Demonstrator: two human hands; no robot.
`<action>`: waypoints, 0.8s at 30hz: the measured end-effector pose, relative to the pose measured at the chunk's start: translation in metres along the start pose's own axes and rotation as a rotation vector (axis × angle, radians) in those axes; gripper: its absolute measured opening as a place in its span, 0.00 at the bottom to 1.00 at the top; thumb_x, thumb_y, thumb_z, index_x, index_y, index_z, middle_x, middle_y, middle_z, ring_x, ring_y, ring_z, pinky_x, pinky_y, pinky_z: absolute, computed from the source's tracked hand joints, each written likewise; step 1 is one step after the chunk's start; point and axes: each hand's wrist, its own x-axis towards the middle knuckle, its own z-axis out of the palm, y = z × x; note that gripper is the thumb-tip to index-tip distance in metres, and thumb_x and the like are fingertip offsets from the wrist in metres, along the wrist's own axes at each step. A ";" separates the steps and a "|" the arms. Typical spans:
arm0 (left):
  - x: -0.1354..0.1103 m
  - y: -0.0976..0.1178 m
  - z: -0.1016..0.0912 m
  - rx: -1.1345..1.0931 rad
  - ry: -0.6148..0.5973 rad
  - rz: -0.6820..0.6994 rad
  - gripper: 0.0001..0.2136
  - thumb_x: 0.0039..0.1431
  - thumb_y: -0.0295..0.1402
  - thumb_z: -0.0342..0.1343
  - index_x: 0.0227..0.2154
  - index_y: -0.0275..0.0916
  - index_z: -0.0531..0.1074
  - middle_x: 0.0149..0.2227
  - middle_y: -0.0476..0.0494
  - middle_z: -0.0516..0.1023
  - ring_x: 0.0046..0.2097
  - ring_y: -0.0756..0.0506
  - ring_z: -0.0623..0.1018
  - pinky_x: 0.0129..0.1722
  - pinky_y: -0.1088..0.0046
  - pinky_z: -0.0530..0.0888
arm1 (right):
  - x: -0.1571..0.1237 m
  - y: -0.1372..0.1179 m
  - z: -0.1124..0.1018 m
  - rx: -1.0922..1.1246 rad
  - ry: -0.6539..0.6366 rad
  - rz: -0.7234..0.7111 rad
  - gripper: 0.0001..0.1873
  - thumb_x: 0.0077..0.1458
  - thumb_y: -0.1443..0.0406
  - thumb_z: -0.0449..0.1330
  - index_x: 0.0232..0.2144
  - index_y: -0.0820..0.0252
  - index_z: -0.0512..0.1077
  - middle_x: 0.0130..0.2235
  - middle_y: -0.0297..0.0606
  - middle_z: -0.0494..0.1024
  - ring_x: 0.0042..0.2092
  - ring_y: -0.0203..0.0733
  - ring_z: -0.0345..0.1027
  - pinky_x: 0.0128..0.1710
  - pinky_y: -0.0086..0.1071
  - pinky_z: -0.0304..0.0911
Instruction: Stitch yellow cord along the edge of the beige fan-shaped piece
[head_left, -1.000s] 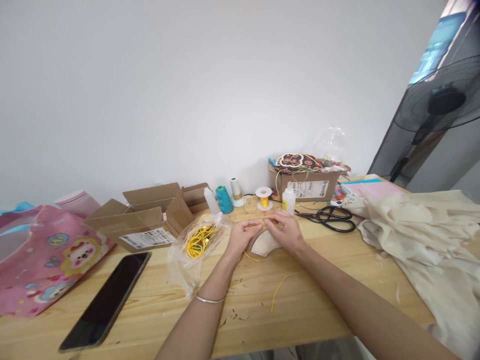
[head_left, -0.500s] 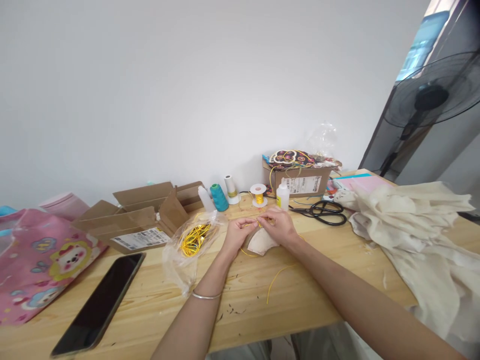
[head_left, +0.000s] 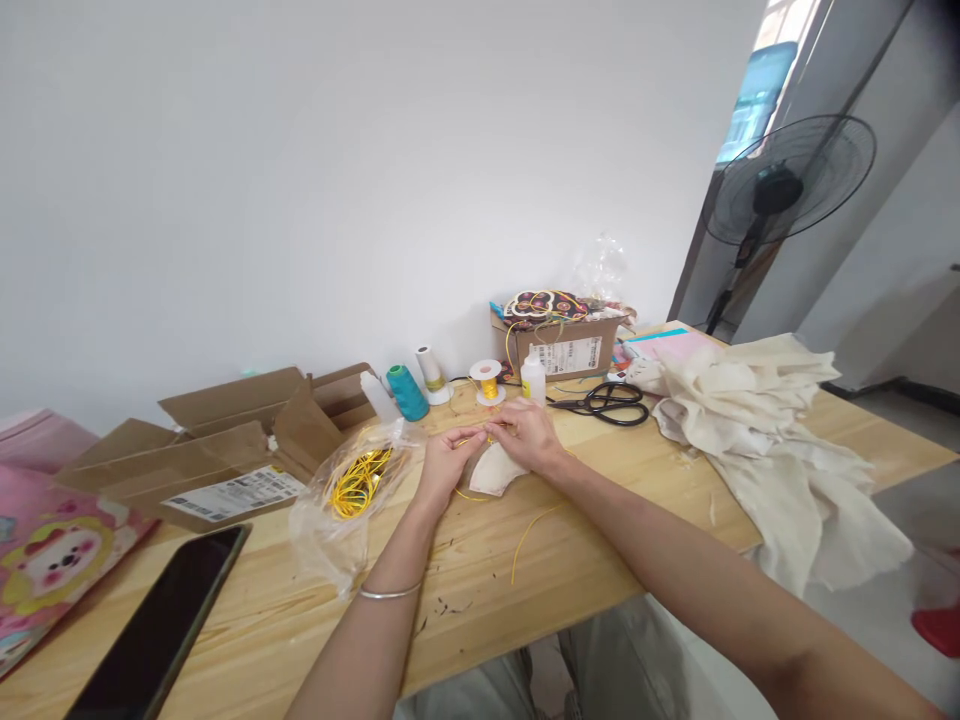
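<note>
My left hand (head_left: pixel 448 462) and my right hand (head_left: pixel 526 434) meet over the table, their fingertips pinched close together on a yellow cord (head_left: pixel 489 437). Below the fingers hangs a small cream fabric piece (head_left: pixel 495 472), partly covered by my right hand. One length of the cord loops under the fabric, and a loose end (head_left: pixel 523 550) lies on the wood nearer to me. Just behind my hands stand a spool of yellow cord (head_left: pixel 487 385) and a small white bottle (head_left: pixel 533 380). Black scissors (head_left: pixel 606 402) lie right of the bottle.
Left of my hands is a clear plastic bag (head_left: pixel 322 540) with yellow cord inside. Open cardboard boxes (head_left: pixel 225 455), a black phone (head_left: pixel 161 625) and a pink bag (head_left: pixel 56 570) fill the left. Thread cones stand behind; cream cloth (head_left: pixel 757 430) drapes over the right side.
The view has turned to the right, so the things on the table appear shifted left. Both hands keep their pinch on the cord, with little visible change in their pose.
</note>
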 end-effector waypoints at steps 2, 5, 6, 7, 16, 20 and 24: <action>-0.001 0.002 0.000 0.003 -0.007 -0.012 0.12 0.34 0.37 0.61 0.25 0.35 0.75 0.24 0.46 0.77 0.26 0.50 0.73 0.29 0.75 0.67 | 0.000 -0.001 -0.003 -0.031 0.006 -0.020 0.09 0.48 0.63 0.55 0.22 0.57 0.72 0.24 0.33 0.71 0.31 0.36 0.60 0.33 0.30 0.51; 0.000 0.001 0.000 0.005 -0.019 0.002 0.12 0.35 0.36 0.61 0.25 0.35 0.75 0.25 0.45 0.77 0.26 0.50 0.72 0.29 0.75 0.67 | 0.000 -0.002 -0.006 -0.059 0.012 -0.043 0.09 0.48 0.62 0.55 0.21 0.57 0.71 0.23 0.33 0.71 0.30 0.36 0.59 0.33 0.31 0.50; 0.000 0.000 0.000 0.005 -0.019 0.014 0.12 0.35 0.36 0.61 0.25 0.35 0.75 0.26 0.45 0.77 0.26 0.50 0.73 0.30 0.74 0.67 | 0.000 -0.001 -0.006 -0.063 0.012 -0.050 0.09 0.48 0.62 0.54 0.21 0.57 0.71 0.23 0.33 0.71 0.30 0.36 0.59 0.33 0.31 0.50; 0.001 -0.001 -0.001 0.006 -0.017 0.023 0.12 0.35 0.36 0.61 0.26 0.35 0.75 0.26 0.45 0.77 0.27 0.49 0.73 0.31 0.74 0.67 | 0.000 -0.001 -0.006 -0.067 0.012 -0.057 0.09 0.49 0.62 0.54 0.22 0.58 0.71 0.24 0.33 0.71 0.30 0.36 0.59 0.33 0.31 0.49; 0.000 -0.001 0.001 0.052 -0.013 0.049 0.14 0.37 0.38 0.60 0.28 0.35 0.74 0.25 0.45 0.77 0.25 0.50 0.72 0.27 0.76 0.67 | 0.000 0.001 -0.004 -0.045 0.035 -0.042 0.08 0.47 0.61 0.56 0.23 0.57 0.73 0.24 0.33 0.72 0.31 0.36 0.60 0.33 0.31 0.50; -0.003 0.002 0.003 0.031 -0.014 0.037 0.14 0.36 0.37 0.61 0.28 0.34 0.73 0.23 0.46 0.76 0.24 0.51 0.72 0.26 0.77 0.67 | 0.000 0.003 -0.002 0.005 0.066 -0.023 0.06 0.46 0.62 0.57 0.23 0.57 0.73 0.25 0.33 0.73 0.31 0.35 0.61 0.33 0.30 0.51; -0.005 0.004 0.005 -0.054 -0.051 -0.035 0.17 0.34 0.37 0.61 0.30 0.34 0.72 0.20 0.47 0.74 0.22 0.51 0.71 0.23 0.77 0.66 | -0.001 0.006 0.000 0.028 0.089 -0.002 0.07 0.46 0.62 0.57 0.23 0.57 0.73 0.25 0.33 0.73 0.30 0.35 0.61 0.33 0.30 0.52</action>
